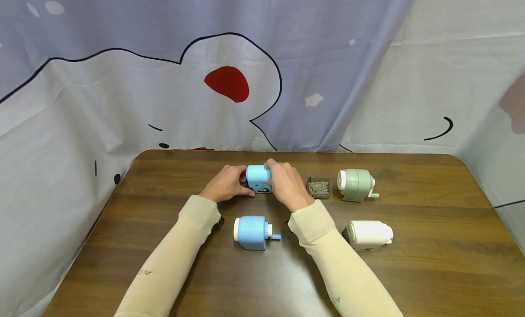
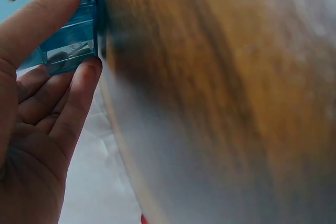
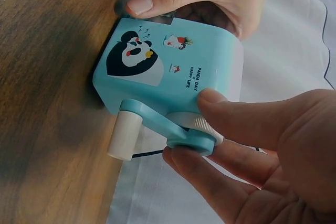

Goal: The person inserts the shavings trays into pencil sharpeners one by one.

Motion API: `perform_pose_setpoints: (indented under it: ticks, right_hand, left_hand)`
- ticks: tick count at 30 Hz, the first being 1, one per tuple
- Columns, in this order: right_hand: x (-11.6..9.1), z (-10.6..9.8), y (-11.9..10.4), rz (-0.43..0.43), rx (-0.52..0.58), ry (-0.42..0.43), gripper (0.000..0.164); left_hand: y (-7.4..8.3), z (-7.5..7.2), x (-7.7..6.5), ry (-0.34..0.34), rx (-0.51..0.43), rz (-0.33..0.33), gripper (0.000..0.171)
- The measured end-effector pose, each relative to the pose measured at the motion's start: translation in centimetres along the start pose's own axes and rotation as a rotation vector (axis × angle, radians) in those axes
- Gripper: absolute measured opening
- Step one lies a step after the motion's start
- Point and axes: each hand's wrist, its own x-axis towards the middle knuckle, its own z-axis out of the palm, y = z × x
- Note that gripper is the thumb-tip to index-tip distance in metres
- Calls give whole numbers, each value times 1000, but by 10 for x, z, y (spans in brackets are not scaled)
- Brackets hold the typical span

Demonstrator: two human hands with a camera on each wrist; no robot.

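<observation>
A light blue crank pencil sharpener (image 1: 258, 172) with a panda print stands near the table's far edge between both hands. My left hand (image 1: 226, 182) grips its left end. In the left wrist view, the thumb lies on the side and the fingertips touch a clear blue drawer (image 2: 71, 53) with dark bits inside. My right hand (image 1: 288, 184) holds the other end. The right wrist view shows that thumb on the body and fingers around the hub of the crank (image 3: 157, 124), whose white knob hangs free of the fingers.
A small tray (image 1: 319, 198) of greyish grains lies right of the right hand, beside a green sharpener (image 1: 356, 185). Nearer are a blue sharpener (image 1: 251, 232) between the forearms and a white one (image 1: 369, 235) by the right sleeve. A printed curtain (image 1: 164, 103) hangs behind the table.
</observation>
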Motion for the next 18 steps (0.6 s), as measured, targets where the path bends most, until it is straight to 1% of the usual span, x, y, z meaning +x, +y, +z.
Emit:
perform_pose_setpoints:
  ticks: [8, 14, 18]
  right_hand:
    - [0, 1, 0, -6, 7, -10, 36]
    - [0, 0, 1, -8, 6, -2, 35]
    - [0, 0, 1, -11, 2, -4, 35]
  left_hand:
    - [0, 0, 1, -4, -11, -5, 55]
    - [1, 1, 2, -11, -28, 9, 57]
    - [1, 1, 3, -13, -22, 12, 57]
